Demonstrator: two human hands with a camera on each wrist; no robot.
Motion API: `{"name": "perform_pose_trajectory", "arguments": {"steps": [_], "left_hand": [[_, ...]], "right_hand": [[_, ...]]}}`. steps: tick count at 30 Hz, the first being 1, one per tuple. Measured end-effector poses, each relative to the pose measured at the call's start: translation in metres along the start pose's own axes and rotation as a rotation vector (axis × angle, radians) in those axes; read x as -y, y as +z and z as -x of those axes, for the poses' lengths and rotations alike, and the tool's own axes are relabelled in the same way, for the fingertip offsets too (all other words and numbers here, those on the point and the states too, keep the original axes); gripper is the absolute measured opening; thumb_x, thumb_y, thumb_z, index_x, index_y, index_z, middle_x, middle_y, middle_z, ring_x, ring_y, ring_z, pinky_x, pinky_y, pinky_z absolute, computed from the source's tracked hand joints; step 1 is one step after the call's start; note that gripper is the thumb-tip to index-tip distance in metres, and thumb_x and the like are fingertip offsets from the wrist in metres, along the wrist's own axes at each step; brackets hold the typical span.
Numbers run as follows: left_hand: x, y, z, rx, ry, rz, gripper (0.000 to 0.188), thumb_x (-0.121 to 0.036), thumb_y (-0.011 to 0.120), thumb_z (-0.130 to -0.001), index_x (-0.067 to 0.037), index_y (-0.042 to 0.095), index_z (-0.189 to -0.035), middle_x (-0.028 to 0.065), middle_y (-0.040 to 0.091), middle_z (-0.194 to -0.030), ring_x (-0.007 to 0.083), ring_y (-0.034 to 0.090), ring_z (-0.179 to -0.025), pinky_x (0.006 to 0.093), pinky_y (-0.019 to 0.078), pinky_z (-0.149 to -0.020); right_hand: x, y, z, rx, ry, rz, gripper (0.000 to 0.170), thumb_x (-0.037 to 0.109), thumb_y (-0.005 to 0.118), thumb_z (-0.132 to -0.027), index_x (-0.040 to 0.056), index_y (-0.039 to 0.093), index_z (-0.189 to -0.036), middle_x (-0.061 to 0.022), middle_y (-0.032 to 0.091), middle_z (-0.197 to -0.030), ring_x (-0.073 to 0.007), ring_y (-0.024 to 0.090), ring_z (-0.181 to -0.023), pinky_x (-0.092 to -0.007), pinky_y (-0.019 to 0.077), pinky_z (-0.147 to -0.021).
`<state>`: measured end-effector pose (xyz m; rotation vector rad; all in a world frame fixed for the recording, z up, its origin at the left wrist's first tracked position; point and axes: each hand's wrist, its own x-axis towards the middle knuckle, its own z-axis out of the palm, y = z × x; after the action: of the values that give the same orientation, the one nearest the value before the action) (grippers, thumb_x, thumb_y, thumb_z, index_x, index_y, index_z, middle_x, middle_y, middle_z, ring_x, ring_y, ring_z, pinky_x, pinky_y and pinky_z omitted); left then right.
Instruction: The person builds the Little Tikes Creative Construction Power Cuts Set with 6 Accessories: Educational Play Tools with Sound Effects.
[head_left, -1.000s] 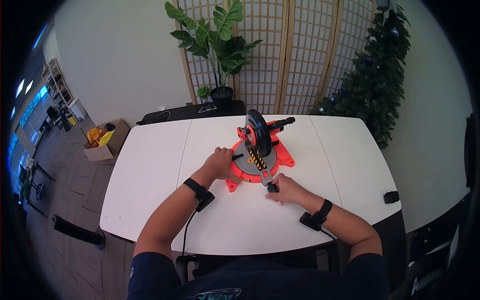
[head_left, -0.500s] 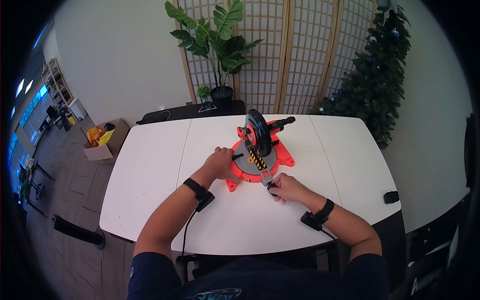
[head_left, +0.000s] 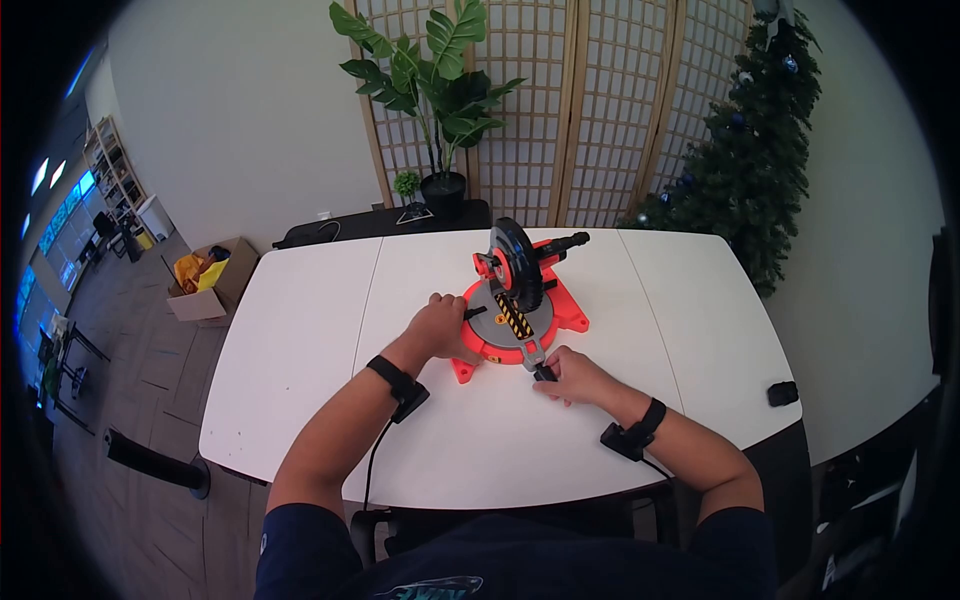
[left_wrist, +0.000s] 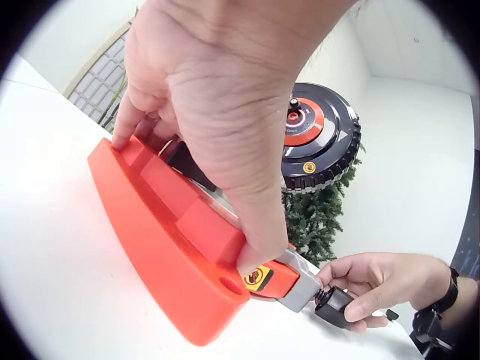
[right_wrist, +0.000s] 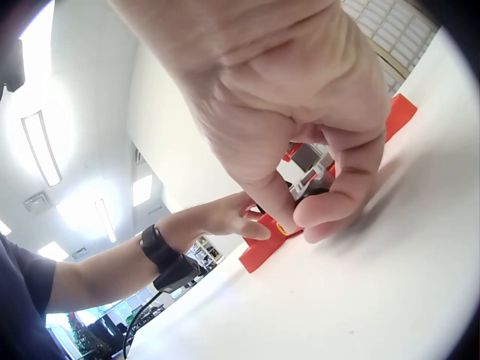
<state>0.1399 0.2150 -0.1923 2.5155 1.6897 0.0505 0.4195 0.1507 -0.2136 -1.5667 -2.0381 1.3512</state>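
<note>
A toy miter saw (head_left: 512,325) in red-orange and grey stands on the white table, its black toothed blade (head_left: 517,268) raised at the back. My left hand (head_left: 436,328) grips the left side of the red base (left_wrist: 161,232), thumb on the front edge near a yellow warning sticker (left_wrist: 257,278). At the front of the saw, my right hand (head_left: 580,378) pinches a black knob (left_wrist: 334,306) between thumb and fingers. The knob sits on the end of a grey arm (left_wrist: 300,289), with black threads showing between the two. In the right wrist view, fingers cover most of the knob.
A small black object (head_left: 782,395) lies near the table's right edge. Behind the table stand a potted plant (head_left: 443,190), a folding screen (head_left: 560,120) and a decorated tree (head_left: 740,150). A cardboard box (head_left: 215,290) sits on the floor at the left.
My right fingers have shifted around the black knob, drawing in and then reaching out again. My left hand and the saw stay in place.
</note>
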Motion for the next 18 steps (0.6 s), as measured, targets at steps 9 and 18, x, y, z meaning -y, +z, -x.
{"name": "perform_pose_trajectory", "arguments": {"steps": [9,18], "left_hand": [[-0.001,-0.001,0.0,0.004,-0.005,0.001,0.101,-0.056,0.087,-0.053,0.006,0.055,-0.125,0.0194,0.061,-0.119,0.0354,0.053,-0.117,0.039,0.0518,-0.096],[-0.001,0.0,0.0,0.0,-0.007,0.004,0.101,-0.056,0.087,-0.052,0.006,0.055,-0.125,0.0189,0.061,-0.119,0.0351,0.053,-0.116,0.0389,0.0518,-0.096]], "right_hand": [[-0.018,0.004,-0.006,-0.151,-0.175,0.205,0.051,0.028,0.077,-0.081,-0.007,0.055,-0.109,-0.0161,0.068,-0.087,-0.0243,0.068,-0.075,-0.0342,0.0536,-0.07],[-0.014,0.002,-0.005,-0.115,-0.154,0.242,0.053,0.031,0.078,-0.081,-0.0062,0.055,-0.112,-0.0174,0.068,-0.097,-0.0272,0.068,-0.09,-0.0347,0.0539,-0.079]]}}
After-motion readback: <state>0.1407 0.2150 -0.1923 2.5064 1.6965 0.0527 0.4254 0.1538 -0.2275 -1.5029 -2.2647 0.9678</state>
